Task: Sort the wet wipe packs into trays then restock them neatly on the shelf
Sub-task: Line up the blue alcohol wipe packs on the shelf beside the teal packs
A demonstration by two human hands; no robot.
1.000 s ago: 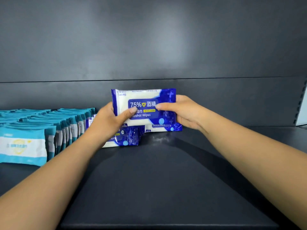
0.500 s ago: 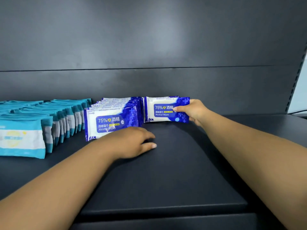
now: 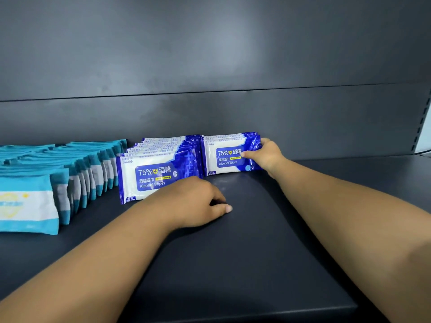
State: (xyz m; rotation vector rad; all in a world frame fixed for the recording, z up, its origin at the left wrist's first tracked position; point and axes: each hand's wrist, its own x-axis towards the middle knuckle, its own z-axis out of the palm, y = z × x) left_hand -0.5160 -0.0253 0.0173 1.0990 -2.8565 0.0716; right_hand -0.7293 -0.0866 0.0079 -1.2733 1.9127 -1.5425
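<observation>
Shelf (image 3: 245, 264), dark and flat, carries upright rows of teal wipe packs (image 3: 70, 173) at left and blue alcohol wipe packs (image 3: 151, 173) beside them at centre. Left hand (image 3: 193, 203) rests on the shelf before the blue row, fingers loosely curled, holding nothing. Right hand (image 3: 268, 157) pinches the short rear stack of blue packs (image 3: 226, 155), thumb on its front face.
</observation>
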